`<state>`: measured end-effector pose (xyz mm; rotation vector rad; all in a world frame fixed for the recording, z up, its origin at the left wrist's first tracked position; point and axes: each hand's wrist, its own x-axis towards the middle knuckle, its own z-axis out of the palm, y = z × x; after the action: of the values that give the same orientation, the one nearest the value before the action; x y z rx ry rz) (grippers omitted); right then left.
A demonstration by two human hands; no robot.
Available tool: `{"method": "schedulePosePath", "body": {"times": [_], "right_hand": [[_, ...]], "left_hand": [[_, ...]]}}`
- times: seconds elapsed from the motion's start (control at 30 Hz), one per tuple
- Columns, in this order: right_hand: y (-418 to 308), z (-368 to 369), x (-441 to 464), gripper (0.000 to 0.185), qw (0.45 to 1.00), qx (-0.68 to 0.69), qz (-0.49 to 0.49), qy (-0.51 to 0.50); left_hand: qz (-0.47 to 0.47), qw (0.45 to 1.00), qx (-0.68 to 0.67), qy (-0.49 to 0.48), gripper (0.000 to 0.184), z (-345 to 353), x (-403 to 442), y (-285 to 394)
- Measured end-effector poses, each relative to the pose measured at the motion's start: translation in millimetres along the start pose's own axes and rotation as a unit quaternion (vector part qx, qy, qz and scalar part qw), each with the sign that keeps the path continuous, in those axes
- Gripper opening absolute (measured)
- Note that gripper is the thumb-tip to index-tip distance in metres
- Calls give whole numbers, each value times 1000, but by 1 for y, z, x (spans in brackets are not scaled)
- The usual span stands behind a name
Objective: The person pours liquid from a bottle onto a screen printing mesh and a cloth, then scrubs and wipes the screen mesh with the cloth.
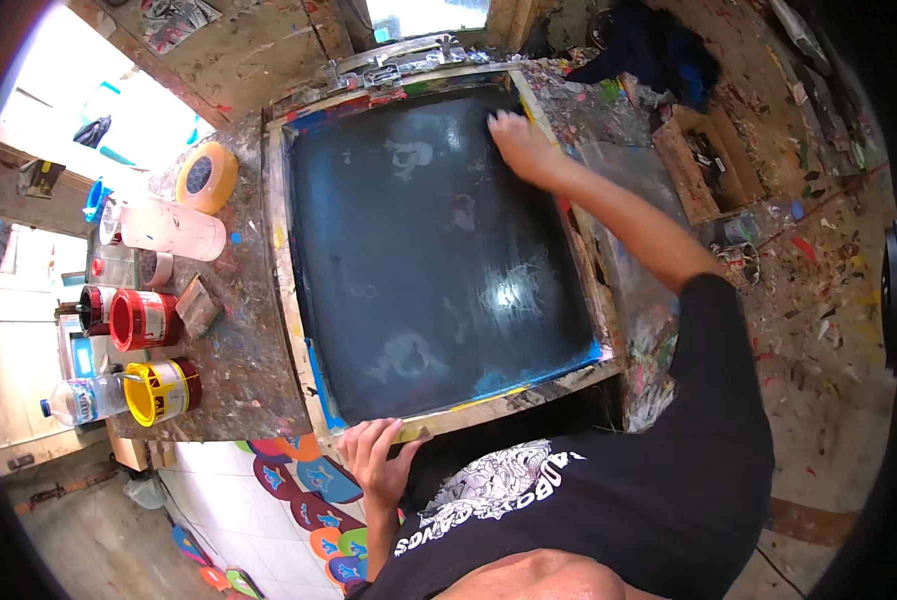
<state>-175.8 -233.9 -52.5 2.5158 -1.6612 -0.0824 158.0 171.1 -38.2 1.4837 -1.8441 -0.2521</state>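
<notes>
A large wooden-framed screen with a dark mesh lies on the workbench, its surface marked with pale smudges and a shiny scratched patch at the right. My right hand is closed on the mesh near the far right corner; what it holds, if anything, is hidden beneath the fingers. At the near left corner my left hand rests on the frame's front edge, fingers bent over the wood beside a small yellowish patch.
Left on the bench stand a tape roll, a pinkish container, a red paint pot, a yellow pot and a water bottle. Metal clamps line the far edge. An open box lies right.
</notes>
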Motion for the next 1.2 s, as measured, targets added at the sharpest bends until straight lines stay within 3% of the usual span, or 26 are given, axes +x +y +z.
{"method": "schedulePosePath", "body": {"times": [0.03,0.07,0.13,0.2,0.3,0.33,0.4,0.43,0.5,0.53,0.6,0.67,0.73,0.8,0.83,0.9,1.0,1.07,1.1,1.13,1.2], "right_hand": [[11,20,33,19,997,31,-4,69],[-5,26,39,19,997,30,-7,72],[-54,29,26,35,977,136,-76,144],[-93,13,-33,39,950,210,-189,134],[-62,13,-48,34,950,214,-195,119],[-43,5,-29,21,982,134,-108,72],[-8,22,32,18,991,69,19,113],[-1,34,66,18,990,99,51,85],[-55,12,82,19,981,167,67,66],[-87,19,79,25,971,201,-22,127],[-131,22,65,40,907,308,-251,137],[-130,14,46,42,869,376,-298,121],[-90,17,46,35,928,303,-181,122],[-46,-3,50,24,979,182,28,91],[-47,-5,59,24,979,182,23,91],[-52,-8,74,13,985,120,122,34],[-132,12,114,16,987,145,2,75],[-192,24,130,23,910,319,-164,210],[-216,22,127,24,888,368,-201,188],[-231,13,114,30,910,327,-220,131],[-232,4,80,39,914,255,-296,112]], "left_hand": [[4,1000,0,0,53,-2,3,2],[4,1000,1,4,53,-1,3,3],[2,1000,7,5,52,-2,3,3],[-4,1000,3,3,52,-2,4,4],[-1,1000,-2,-9,51,-2,2,0],[1,1000,-1,-4,51,-1,3,0],[-2,1000,-3,1,51,-2,2,0],[3,1000,-4,1,50,-4,4,2],[7,1000,-1,-1,50,-5,2,1],[10,1000,3,-2,50,-3,4,1],[9,1000,6,0,50,-5,4,1],[2,1000,8,4,50,-4,5,4],[1,1000,6,-2,50,-5,5,3],[-2,1000,4,2,50,-5,4,4],[0,1000,1,5,50,-5,4,4],[-1,1000,0,5,50,-5,4,3],[5,1000,0,1,49,-5,5,2],[4,1000,4,1,49,-4,5,3],[5,1000,6,0,49,-5,7,3],[5,1000,7,-1,48,-6,8,3],[7,1000,7,-1,48,-6,6,2]]}}
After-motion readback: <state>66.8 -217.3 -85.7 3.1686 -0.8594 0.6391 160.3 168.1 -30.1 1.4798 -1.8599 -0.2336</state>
